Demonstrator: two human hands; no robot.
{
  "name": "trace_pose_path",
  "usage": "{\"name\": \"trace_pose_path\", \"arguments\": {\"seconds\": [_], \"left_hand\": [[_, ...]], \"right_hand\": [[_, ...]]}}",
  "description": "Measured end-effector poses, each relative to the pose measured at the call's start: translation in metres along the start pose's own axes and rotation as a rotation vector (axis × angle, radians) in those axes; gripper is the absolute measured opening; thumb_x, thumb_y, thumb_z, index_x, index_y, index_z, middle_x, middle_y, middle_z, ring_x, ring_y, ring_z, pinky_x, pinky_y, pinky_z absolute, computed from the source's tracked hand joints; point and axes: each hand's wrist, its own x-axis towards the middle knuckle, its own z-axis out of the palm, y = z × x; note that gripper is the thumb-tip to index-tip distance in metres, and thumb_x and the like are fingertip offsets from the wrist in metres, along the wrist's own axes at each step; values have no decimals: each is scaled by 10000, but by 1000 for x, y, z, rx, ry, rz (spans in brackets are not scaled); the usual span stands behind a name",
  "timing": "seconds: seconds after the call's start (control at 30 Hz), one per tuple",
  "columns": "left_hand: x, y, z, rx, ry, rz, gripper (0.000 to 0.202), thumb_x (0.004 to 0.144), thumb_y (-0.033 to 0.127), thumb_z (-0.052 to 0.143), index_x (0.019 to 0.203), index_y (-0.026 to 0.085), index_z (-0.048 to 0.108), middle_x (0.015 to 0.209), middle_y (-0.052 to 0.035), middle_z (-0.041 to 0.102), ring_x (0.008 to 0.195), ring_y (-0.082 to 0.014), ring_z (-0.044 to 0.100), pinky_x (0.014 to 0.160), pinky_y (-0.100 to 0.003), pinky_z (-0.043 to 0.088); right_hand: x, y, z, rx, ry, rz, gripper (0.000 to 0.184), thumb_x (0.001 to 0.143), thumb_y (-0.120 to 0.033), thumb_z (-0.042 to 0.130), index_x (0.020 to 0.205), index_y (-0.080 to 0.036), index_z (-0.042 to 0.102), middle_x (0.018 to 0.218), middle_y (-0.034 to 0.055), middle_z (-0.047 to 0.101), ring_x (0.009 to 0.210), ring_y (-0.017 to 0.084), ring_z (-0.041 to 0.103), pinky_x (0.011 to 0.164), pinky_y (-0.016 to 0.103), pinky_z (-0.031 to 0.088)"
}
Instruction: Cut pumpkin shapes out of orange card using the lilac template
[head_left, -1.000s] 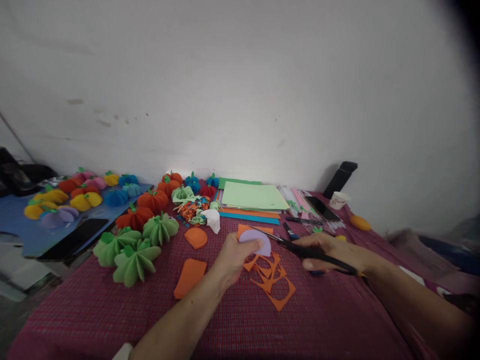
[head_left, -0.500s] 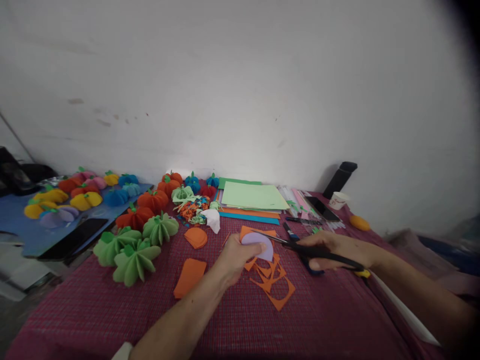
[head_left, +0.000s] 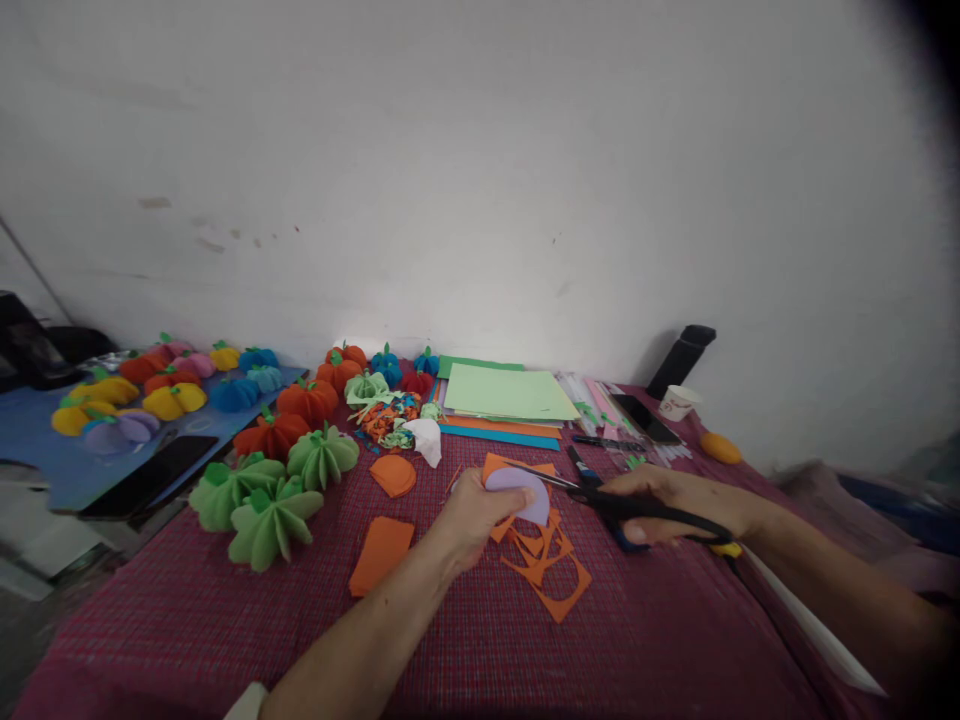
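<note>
My left hand (head_left: 474, 512) pinches a pale purple paper disc (head_left: 522, 490) together with orange paper (head_left: 501, 466) behind it, over the red checked cloth (head_left: 465, 640). My right hand (head_left: 675, 500) grips black scissors (head_left: 600, 492), whose blades point left and meet the top edge of the disc. Orange offcuts (head_left: 546, 562) lie on the cloth just below both hands.
Green paper pumpkins (head_left: 270, 500) and several others in many colours sit at the left, some on a blue board (head_left: 45, 450) with a black phone (head_left: 146, 476). Orange cut pieces (head_left: 381, 552), stacked coloured sheets (head_left: 507, 394), pens, a second phone (head_left: 645, 416) and a paper cup (head_left: 677, 401) lie behind.
The scissors and my right hand have shifted a little left along the disc's edge. My left hand has turned the disc slightly.
</note>
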Motion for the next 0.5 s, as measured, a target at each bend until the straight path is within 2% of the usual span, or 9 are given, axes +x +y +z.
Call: {"name": "trace_pose_path", "arguments": {"seconds": [0.27, 0.5], "left_hand": [[-1, 2, 1, -13, 5, 8, 181, 542, 204, 728, 680, 101, 672, 648, -32, 646, 577, -121, 561, 631, -257, 441], [0, -1, 0, -12, -30, -6, 194, 542, 209, 727, 690, 95, 676, 669, -48, 654, 589, -130, 565, 647, -278, 446]], "right_hand": [[3, 8, 2, 29, -12, -19, 393, 785, -420, 542, 1005, -95, 565, 563, -33, 432, 445, 58, 358, 401, 187, 272], [0, -4, -5, -73, -32, -7, 365, 779, -427, 549, 968, -116, 564, 663, -9, 489, 526, 81, 432, 446, 181, 355]]}}
